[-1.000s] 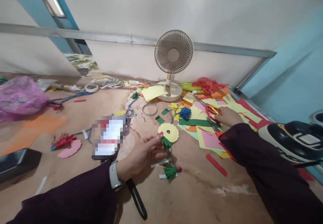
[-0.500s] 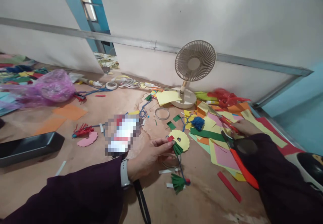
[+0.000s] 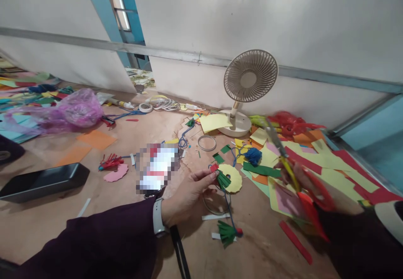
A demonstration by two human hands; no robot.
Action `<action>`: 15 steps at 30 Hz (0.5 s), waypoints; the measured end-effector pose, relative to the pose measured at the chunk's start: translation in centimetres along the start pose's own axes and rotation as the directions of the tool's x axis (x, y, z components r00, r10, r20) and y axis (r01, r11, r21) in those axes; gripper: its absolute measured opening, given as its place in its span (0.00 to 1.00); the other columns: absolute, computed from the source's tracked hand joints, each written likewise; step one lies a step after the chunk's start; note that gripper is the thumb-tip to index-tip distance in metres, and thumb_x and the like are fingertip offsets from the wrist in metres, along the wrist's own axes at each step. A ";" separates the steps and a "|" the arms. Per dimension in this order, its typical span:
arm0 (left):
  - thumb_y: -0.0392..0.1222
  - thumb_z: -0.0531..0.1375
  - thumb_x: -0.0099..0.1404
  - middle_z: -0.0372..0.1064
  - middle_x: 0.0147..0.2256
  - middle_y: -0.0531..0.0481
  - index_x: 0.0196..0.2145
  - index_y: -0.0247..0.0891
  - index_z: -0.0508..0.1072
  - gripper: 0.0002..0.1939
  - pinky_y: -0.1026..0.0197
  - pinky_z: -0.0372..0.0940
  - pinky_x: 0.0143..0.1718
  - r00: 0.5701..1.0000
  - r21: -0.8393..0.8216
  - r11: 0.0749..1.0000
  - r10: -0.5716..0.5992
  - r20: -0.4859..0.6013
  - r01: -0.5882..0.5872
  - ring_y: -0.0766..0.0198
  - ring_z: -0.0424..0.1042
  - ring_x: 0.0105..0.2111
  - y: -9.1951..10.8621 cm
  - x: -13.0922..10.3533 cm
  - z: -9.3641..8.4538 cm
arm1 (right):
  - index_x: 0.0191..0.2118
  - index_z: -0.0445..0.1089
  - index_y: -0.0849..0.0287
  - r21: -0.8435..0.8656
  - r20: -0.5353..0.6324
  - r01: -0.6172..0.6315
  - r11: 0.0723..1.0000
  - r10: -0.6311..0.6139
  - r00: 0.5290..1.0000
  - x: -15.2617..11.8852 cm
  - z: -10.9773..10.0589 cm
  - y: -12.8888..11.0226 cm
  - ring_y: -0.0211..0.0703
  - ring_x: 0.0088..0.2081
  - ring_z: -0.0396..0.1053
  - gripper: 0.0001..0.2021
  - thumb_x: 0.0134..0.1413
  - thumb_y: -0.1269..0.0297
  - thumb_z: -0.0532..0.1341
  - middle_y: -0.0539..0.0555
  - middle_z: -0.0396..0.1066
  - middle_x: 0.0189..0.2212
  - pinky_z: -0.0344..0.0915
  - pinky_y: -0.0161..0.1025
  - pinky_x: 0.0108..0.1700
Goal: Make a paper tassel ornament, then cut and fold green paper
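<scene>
The wooden table point(image 3: 258, 254) carries everything, with the fan point(image 3: 250, 77) upright at its back; nearer than the fan and to its right, paper sheets point(image 3: 321, 157) lie overlapping. On that same side the right hand point(image 3: 307, 182) has its fingers curled round the scissors point(image 3: 286, 157), blades pointing up towards the fan. Nearer than the fan and to its left, the left hand point(image 3: 185, 195) pinches the red top of a green tassel point(image 3: 223, 180) between thumb and fingertips, beside a yellow disc point(image 3: 235, 179); a second tassel point(image 3: 227, 233) lies closer still, on a blue cord point(image 3: 231, 212). The loose sheets could slide if the scissors or sleeve brushed them; the blades could nick the left fingers if they came in close to the pinch; the tassel could come apart if its paper top were squeezed unevenly, and the thin cord could be snipped by accident if it strayed between the blades. The phone point(image 3: 157, 170) left of the fan is pixelated, the right hand and scissors are smeared by motion, so the blades' opening is unclear, and the cord's end at the pinch is hidden
</scene>
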State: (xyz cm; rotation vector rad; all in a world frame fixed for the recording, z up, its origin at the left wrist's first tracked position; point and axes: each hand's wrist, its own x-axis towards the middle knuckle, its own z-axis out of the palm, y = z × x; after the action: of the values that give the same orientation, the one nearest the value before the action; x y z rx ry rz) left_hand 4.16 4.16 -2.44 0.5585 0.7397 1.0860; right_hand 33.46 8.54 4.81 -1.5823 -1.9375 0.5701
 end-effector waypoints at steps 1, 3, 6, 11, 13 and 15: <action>0.43 0.71 0.54 0.75 0.36 0.46 0.37 0.34 0.79 0.15 0.69 0.62 0.30 1.000 0.001 1.000 0.015 -0.001 -0.015 0.69 0.72 0.30 0.0 0.0 -0.1 | 0.24 0.67 0.53 0.000 0.074 0.019 1.000 -0.019 0.997 -0.6 0.6 -0.9 0.41 0.21 0.67 0.18 0.56 0.49 0.53 0.51 0.68 0.20 0.68 0.40 0.26; 0.44 0.70 0.55 0.76 0.38 0.46 0.38 0.35 0.79 0.14 0.69 0.62 0.33 0.998 -0.003 0.999 0.052 0.022 -0.052 0.66 0.73 0.35 0.1 0.0 -0.2 | 0.27 0.68 0.53 -0.023 0.216 0.044 0.999 -0.038 0.976 -1.8 1.7 -2.6 0.43 0.24 0.68 0.11 0.46 0.51 0.61 0.51 0.70 0.23 0.68 0.42 0.28; 0.43 0.69 0.56 0.76 0.39 0.46 0.38 0.37 0.79 0.13 0.68 0.62 0.36 0.995 -0.012 0.996 0.086 0.047 -0.085 0.65 0.73 0.38 0.2 0.0 -0.3 | 0.33 0.66 0.53 -0.206 0.436 0.049 0.977 0.047 0.899 -3.3 2.6 -4.8 0.48 0.31 0.70 0.12 0.43 0.54 0.63 0.52 0.72 0.29 0.68 0.45 0.34; 0.42 0.71 0.54 0.76 0.36 0.48 0.36 0.36 0.80 0.12 0.69 0.60 0.32 0.995 -0.042 0.994 0.103 0.014 -0.102 0.69 0.71 0.33 0.3 0.0 -0.1 | 0.38 0.63 0.54 -0.378 0.448 0.017 0.926 0.166 0.878 -4.1 2.9 -7.1 0.50 0.37 0.69 0.17 0.41 0.56 0.65 0.53 0.73 0.37 0.64 0.46 0.39; 0.43 0.71 0.52 0.75 0.35 0.48 0.35 0.36 0.80 0.13 0.69 0.58 0.30 0.995 -0.037 0.995 0.096 0.004 -0.096 0.69 0.70 0.31 0.3 -0.1 -0.1 | 0.37 0.63 0.55 -0.398 0.436 0.018 0.917 0.172 0.883 -4.0 3.0 -7.3 0.49 0.36 0.69 0.17 0.41 0.55 0.65 0.53 0.72 0.37 0.63 0.45 0.38; 0.44 0.71 0.52 0.75 0.35 0.48 0.34 0.36 0.80 0.12 0.69 0.57 0.29 0.995 -0.018 0.995 0.094 0.015 -0.094 0.69 0.69 0.31 0.1 -0.2 -0.2 | 0.35 0.62 0.55 -0.410 0.434 0.025 0.912 0.171 0.884 -4.0 3.1 -7.2 0.49 0.35 0.68 0.17 0.41 0.53 0.66 0.52 0.72 0.35 0.61 0.43 0.37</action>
State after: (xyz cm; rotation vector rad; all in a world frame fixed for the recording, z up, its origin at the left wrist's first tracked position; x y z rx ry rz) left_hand 3.93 4.07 -2.42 0.5918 0.6956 1.1731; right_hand 26.68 3.18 6.54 -1.9156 -2.4875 0.6542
